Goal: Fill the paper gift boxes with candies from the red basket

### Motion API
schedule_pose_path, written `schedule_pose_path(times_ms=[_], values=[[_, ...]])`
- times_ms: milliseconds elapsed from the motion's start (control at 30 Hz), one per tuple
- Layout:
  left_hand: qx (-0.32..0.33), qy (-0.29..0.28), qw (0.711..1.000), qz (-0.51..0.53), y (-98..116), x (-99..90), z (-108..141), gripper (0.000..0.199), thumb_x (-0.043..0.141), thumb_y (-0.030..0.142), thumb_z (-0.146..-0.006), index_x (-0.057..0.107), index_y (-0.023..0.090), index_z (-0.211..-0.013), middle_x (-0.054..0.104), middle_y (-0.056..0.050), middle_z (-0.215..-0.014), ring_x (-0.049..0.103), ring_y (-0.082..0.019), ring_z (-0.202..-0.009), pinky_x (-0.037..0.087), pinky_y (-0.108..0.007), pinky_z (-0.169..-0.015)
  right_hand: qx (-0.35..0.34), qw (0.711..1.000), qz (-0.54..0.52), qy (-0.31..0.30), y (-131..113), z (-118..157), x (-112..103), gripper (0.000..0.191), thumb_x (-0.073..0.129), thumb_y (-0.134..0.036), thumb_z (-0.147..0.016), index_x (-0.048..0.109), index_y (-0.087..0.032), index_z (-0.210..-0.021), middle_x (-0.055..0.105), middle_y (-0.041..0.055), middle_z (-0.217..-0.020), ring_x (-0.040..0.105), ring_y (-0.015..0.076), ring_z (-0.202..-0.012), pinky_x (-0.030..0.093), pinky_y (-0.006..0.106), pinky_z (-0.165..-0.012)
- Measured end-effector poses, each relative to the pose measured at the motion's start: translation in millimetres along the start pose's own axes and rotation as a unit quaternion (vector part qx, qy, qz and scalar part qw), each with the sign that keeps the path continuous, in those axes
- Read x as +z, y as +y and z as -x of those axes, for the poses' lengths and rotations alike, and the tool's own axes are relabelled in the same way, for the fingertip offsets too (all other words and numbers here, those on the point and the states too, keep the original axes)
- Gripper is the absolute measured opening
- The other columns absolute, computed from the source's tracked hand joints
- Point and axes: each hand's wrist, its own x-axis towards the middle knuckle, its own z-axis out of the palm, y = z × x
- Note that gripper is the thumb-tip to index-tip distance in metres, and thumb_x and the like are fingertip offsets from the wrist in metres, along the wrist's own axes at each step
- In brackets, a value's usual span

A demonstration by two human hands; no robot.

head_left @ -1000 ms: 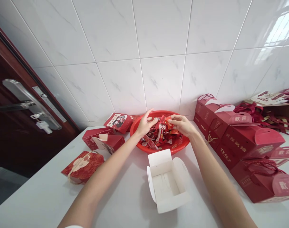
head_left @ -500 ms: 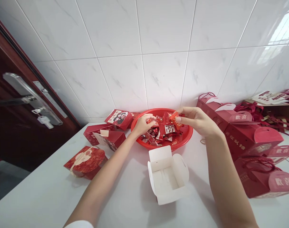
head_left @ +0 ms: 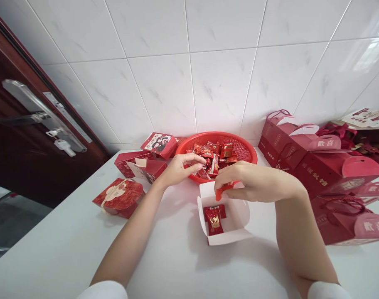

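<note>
The open paper gift box [head_left: 230,237], white inside, stands in front of the red plastic basket [head_left: 250,154]. Two red wrapped candies [head_left: 214,221] lie in it. Over the box's far right part, my right hand [head_left: 254,182] pinches a red-wrapped candy [head_left: 221,193], mostly covered by the fingers. My left hand [head_left: 181,168] is at the basket's front left rim, thumb and fingers curved with a gap between them. Many wrapped candies [head_left: 214,155] fill the basket's middle.
Red gift boxes [head_left: 320,170] stand along the right side. To the left are a corded red box [head_left: 119,197] and several other boxes [head_left: 160,143]. A tiled wall [head_left: 220,91] closes the back; a door handle [head_left: 36,118] with keys is at left.
My right hand has come from the basket to above the box with a candy. Two candies now lie in the box. My left hand has moved to the basket's near rim.
</note>
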Motion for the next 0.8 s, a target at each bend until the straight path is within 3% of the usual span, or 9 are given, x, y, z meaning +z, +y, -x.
schedule_pose_path(times_ms=[133,300,467,633,733,800], values=[[0.003,0.0,1.0,-0.027,4.6,-3.2,3.9,0.027,0.068,0.04,-0.084,0.076,0.019,-0.099,0.075,-0.007,-0.104,0.069,-0.023,-0.095,0.053,-0.035,-0.091,0.037,0.999,0.026,-0.009,-3.7,1.7,2.3,0.029,0.057,-0.021,-0.092,0.071,-0.02,-0.116,0.074,0.005,-0.091,0.067,0.0176,-0.078,0.045,0.025,-0.066],[-0.019,-0.01,0.994,-0.104,1.3,-11.1,6.3,0.024,0.063,0.034,-0.083,0.078,0.021,-0.096,0.077,-0.004,-0.103,0.07,-0.023,-0.097,0.053,-0.031,-0.089,0.059,0.992,0.059,0.091,-3.7,17.1,-6.5,0.031,0.058,-0.027,-0.092,0.069,-0.023,-0.121,0.075,0.0057,-0.1,0.069,0.0213,-0.086,0.051,0.029,-0.073],[-0.055,-0.173,0.973,-0.141,-3.7,-17.7,-17.4,0.023,0.061,0.021,-0.072,0.082,0.025,-0.081,0.08,0.0,-0.089,0.072,-0.02,-0.083,0.052,-0.023,-0.073,0.086,0.968,0.096,0.214,1.7,44.2,-16.9,0.034,0.056,-0.039,-0.093,0.069,-0.027,-0.122,0.075,0.0051,-0.106,0.071,0.0254,-0.095,0.055,0.034,-0.08],[-0.097,-0.354,0.919,-0.144,-20.1,1.1,-65.1,0.028,0.064,0.013,-0.058,0.081,0.031,-0.073,0.08,0.005,-0.084,0.072,-0.02,-0.075,0.051,-0.024,-0.066,0.123,0.956,0.1,0.247,11.3,62.0,-20.9,0.038,0.057,-0.043,-0.092,0.067,-0.027,-0.125,0.075,0.0064,-0.107,0.071,0.0276,-0.094,0.057,0.037,-0.079],[-0.084,-0.338,0.923,-0.164,-34.5,15.3,-81.4,0.039,0.071,0.014,-0.052,0.081,0.031,-0.085,0.08,0.002,-0.087,0.072,-0.023,-0.071,0.051,-0.027,-0.064,0.144,0.953,0.106,0.245,14.3,65.2,-22.5,0.038,0.056,-0.044,-0.093,0.067,-0.027,-0.126,0.074,0.0066,-0.11,0.071,0.0277,-0.096,0.057,0.036,-0.077],[-0.044,-0.283,0.937,-0.201,-42.7,19.6,-86.8,0.057,0.073,0.018,-0.055,0.076,0.031,-0.11,0.077,-0.001,-0.113,0.073,-0.026,-0.092,0.053,-0.028,-0.076,0.145,0.953,0.11,0.244,15.1,65.0,-23.6,0.038,0.055,-0.044,-0.093,0.066,-0.027,-0.126,0.074,0.0065,-0.109,0.071,0.027,-0.096,0.056,0.036,-0.078]])
